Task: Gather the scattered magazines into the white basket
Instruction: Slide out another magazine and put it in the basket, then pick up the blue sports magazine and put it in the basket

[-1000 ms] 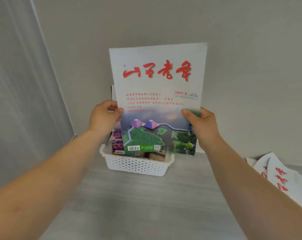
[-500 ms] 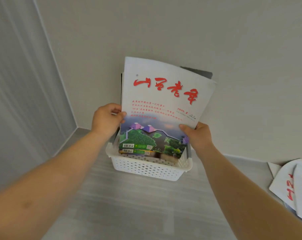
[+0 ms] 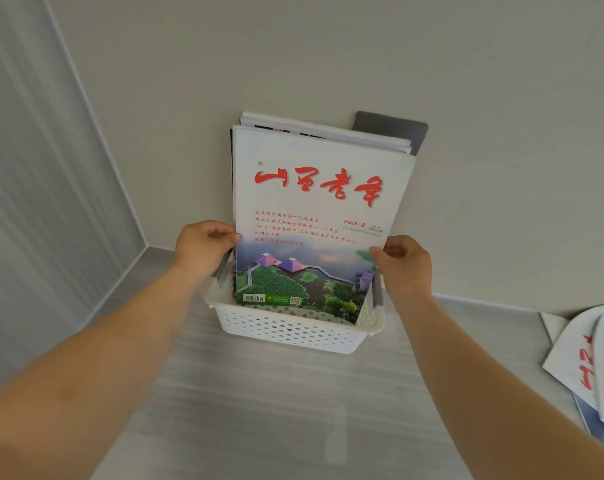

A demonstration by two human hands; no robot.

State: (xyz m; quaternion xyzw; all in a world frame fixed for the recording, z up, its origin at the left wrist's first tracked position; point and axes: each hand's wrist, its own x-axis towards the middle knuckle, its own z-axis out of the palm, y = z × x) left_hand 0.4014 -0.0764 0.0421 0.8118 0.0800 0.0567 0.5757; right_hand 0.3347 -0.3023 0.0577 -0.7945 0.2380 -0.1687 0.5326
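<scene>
A white magazine [image 3: 314, 202] with red brush lettering and a green landscape picture stands upright in the white perforated basket [image 3: 286, 332], leaning back against other magazines [image 3: 328, 131] and the wall. My left hand [image 3: 203, 247] pinches its left edge. My right hand [image 3: 402, 261] holds its right edge with thumb and fingers. The magazine's bottom edge is down inside the basket, hidden behind the front wall. More magazines [image 3: 584, 362] with the same red lettering lie loose on the surface at the right edge.
The basket stands on a grey wood-grain surface [image 3: 276, 410] against a plain light wall. A grey panelled wall [image 3: 34, 202] closes the left side, forming a corner behind the basket. A dark grey item [image 3: 394, 128] stands at the back of the stack.
The magazine has gone down from held above the basket into it and now leans back on the stack. Both hands stayed on its edges and moved down with it.
</scene>
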